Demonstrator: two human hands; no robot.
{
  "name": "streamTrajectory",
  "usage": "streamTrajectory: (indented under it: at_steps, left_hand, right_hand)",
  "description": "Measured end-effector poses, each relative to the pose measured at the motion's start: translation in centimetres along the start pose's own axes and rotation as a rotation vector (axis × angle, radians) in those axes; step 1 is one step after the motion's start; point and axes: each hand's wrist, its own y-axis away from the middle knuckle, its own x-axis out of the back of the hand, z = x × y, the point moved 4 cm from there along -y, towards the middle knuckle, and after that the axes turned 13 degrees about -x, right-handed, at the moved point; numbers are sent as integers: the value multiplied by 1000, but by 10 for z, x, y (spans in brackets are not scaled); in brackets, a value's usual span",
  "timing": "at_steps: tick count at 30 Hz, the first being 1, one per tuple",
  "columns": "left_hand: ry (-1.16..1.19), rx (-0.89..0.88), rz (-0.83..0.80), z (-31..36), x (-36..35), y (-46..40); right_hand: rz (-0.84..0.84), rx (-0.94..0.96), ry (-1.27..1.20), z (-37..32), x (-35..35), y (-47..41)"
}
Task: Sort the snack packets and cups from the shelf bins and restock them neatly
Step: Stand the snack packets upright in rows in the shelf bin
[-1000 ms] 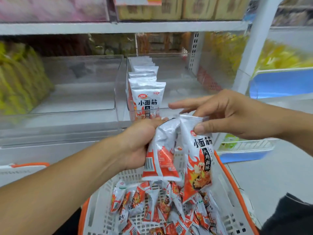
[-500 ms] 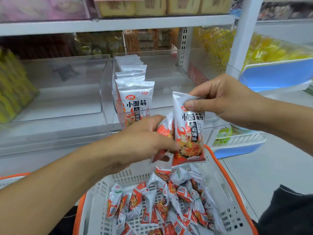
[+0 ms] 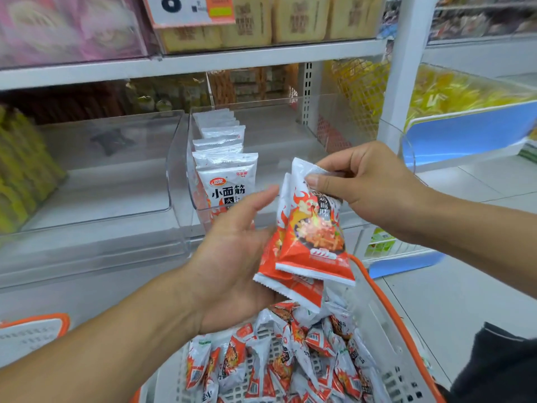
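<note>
Left hand (image 3: 232, 266) open; right hand (image 3: 369, 184) pinching.

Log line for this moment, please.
stage: aligning packets | right hand: pinches front packet top | left hand: supports back packet | basket: packets remain

The front snack packet (image 3: 226, 181) standing in the clear bin (image 3: 180, 158) reads "小面筋" in black, with "火" beneath and a small red oval logo above. On the far upper shelf, a price sign (image 3: 189, 8) shows a large "8".
</note>
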Motion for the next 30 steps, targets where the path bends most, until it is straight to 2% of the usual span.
streamTrajectory:
  at_steps: [3, 8, 10, 12, 14, 18, 21, 24, 27, 30]
  left_hand:
    - [-322, -19, 131, -2, 5, -3]
    - [-520, -130, 253, -2, 9, -5]
    - [-586, -189, 264, 1, 10, -6]
    - [-640, -200, 241, 6, 11, -7]
    - [-669, -173, 176, 8, 11, -7]
    - [-665, -120, 72, 8, 7, -7]
    - [-652, -80, 72, 5, 6, -7]
    - [-677, -157, 119, 5, 9, -9]
    - [-706, -277, 166, 6, 9, -12]
    - [-769, -386, 212, 10, 11, -17]
  right_hand:
    - [63, 53, 46, -1, -2, 4]
    - [56, -8, 59, -4, -3, 0]
    - [-26, -103, -5, -7, 4, -2]
    - [-196, -154, -48, -11, 6, 0]
    - [-280, -115, -22, -14, 9, 5]
    - [-181, -22, 33, -15, 17, 3]
    - [-134, -10, 17, -12, 19, 3]
    - [-127, -14, -29, -11, 20, 2]
    - [-241, -61, -52, -12, 19, 0]
    - [-434, -109, 84, -14, 19, 8]
